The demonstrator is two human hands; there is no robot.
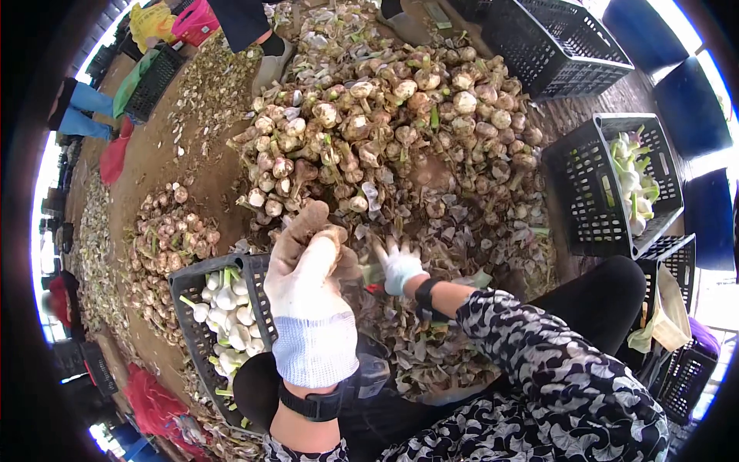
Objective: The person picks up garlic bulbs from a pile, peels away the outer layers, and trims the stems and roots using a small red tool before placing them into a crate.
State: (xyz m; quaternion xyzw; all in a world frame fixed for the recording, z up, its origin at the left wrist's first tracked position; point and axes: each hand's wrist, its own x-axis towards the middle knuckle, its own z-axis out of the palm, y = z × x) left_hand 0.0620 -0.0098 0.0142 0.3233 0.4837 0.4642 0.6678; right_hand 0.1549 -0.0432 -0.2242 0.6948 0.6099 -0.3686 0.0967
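Observation:
My left hand (312,266), in a white glove with brown-stained fingers, is raised over the near edge of the garlic pile. Its fingers are curled inward, and I cannot tell what they hold. To its right my right hand (400,266), also gloved, reaches low over the loose garlic skins (446,346) with its fingers spread. A small red piece (373,289) shows just beside that hand. Beyond both hands lies a large heap of unpeeled garlic bulbs (358,127). Cleaned white garlic bulbs (223,316) fill a black crate (185,312) left of my left hand.
Another black crate (589,200) on the right holds white garlic with green stems (635,185). An additional crate (593,65) stands behind it. A smaller garlic heap (177,239) lies at left. A person's shoe (273,65) is beside the large heap. Red netting (158,408) lies lower left.

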